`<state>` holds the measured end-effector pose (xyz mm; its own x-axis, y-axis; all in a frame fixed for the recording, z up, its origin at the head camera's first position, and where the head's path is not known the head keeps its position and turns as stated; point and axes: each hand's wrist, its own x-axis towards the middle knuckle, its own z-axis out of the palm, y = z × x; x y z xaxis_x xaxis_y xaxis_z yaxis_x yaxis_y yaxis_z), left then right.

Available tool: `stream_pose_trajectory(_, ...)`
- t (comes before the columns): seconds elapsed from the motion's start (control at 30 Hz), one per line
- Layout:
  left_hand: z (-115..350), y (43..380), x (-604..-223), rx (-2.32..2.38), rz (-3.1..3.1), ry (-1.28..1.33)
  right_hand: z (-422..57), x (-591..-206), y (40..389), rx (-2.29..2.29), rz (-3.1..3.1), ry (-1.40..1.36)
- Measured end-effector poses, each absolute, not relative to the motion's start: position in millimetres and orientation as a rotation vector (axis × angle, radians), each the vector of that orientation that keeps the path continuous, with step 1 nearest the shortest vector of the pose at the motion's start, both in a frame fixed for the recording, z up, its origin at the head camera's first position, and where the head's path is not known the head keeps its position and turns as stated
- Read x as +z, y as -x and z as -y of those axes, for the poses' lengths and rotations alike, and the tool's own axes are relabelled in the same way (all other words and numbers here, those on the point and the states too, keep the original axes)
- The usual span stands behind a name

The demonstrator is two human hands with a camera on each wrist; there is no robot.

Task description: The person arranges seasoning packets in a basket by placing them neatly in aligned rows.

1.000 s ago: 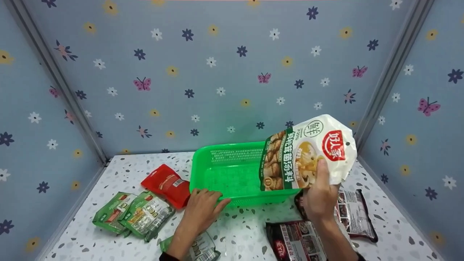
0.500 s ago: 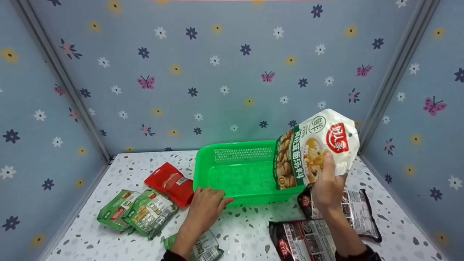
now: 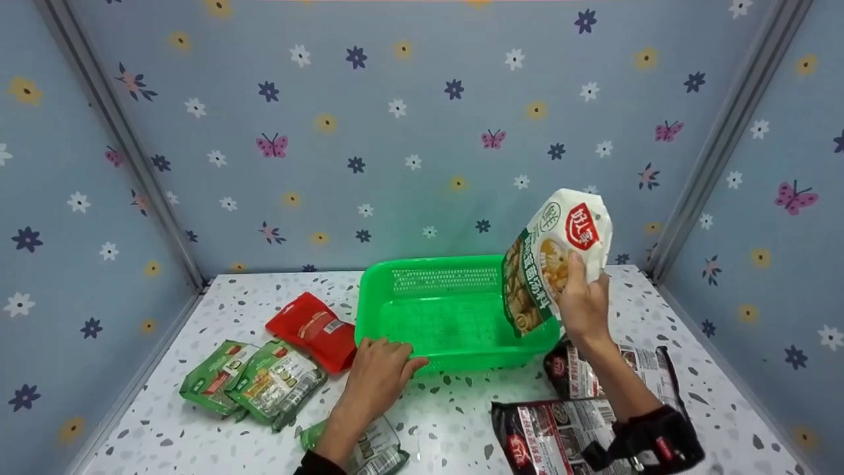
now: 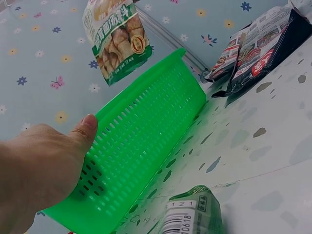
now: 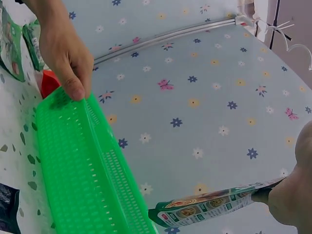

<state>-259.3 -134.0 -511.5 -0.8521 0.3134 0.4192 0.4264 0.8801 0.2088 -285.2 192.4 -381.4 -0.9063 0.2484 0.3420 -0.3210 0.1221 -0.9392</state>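
In right grip (image 3: 585, 307), 1 tilted pouch (image 3: 552, 257).

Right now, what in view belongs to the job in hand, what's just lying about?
In the job, it seems:
green basket, left hand gripping its rim
white-and-green pouch, in the right hand at the basket's right end

Lying about, held by neither hand:
red pouch, left of the basket
three green packs, at left
two dark packs, at right

Here's the blue back wall (image 3: 422, 142), flowers (image 3: 453, 89) all over (pink butterflies (image 3: 271, 145) too!), grey strips (image 3: 732, 125) flanking it, speckled desk (image 3: 455, 429) below.
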Motion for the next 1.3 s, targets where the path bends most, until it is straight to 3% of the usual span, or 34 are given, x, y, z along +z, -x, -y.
stream_pose_trajectory(0.73,133.7,259.1,-512.4,-0.361,2.623,0.556,-193.0,-421.2,351.2,1.511,2.431,-0.071)
stream_pose_trajectory(1.3,133.7,260.1,-511.9,-0.392,2.686,0.543,-205.6,-446.3,360.8,1.486,2.527,-0.218)
